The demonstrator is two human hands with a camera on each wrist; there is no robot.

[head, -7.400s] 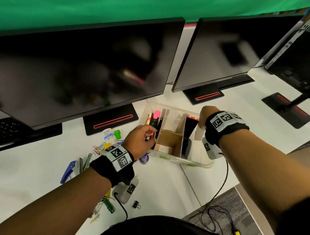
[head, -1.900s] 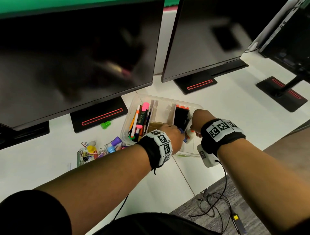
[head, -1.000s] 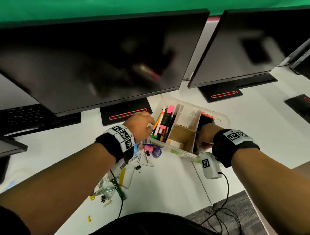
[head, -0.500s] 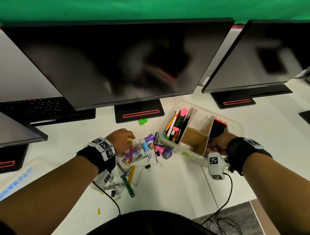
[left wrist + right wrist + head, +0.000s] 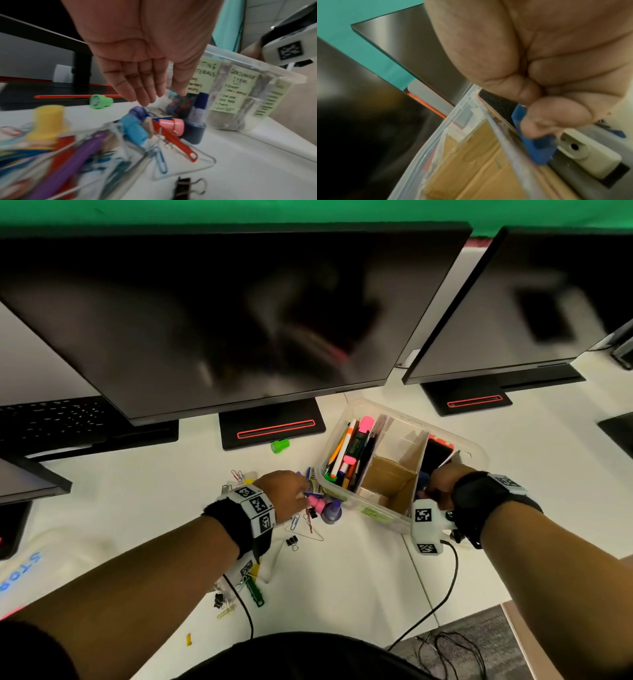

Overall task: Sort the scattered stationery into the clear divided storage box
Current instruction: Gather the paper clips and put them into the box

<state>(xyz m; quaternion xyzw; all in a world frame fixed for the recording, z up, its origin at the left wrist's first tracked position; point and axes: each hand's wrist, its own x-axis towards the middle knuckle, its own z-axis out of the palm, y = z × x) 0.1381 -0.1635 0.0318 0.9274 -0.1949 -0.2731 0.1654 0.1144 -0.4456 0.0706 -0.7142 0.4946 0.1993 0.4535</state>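
Note:
The clear divided box [image 5: 479, 450] stands right of centre, with pens [image 5: 349, 453] in its left compartment and cardboard dividers [image 5: 387, 477] in the middle. My right hand [image 5: 435, 491] reaches into the right compartment and grips a blue stapler [image 5: 534, 146], thumb on top [image 5: 536, 121]. My left hand [image 5: 298, 491] hovers with straight fingers [image 5: 145, 100] over the loose pile beside the box [image 5: 283, 75]. It holds nothing. Under it lie a pink stamp [image 5: 171, 125], a blue stamp [image 5: 133, 128], a dark glue stick [image 5: 197, 121] and a blue paperclip [image 5: 161, 161].
A green stamp [image 5: 280, 445] lies alone near the monitor stand [image 5: 270, 428]. Two black monitors hang low over the back of the white table. A black binder clip [image 5: 292, 542] and more clips lie near my left wrist. A cable [image 5: 442, 587] runs off the table's front edge.
My left hand has moved right across the pile, closer to the box. My right hand has stayed in the right compartment on the blue stapler.

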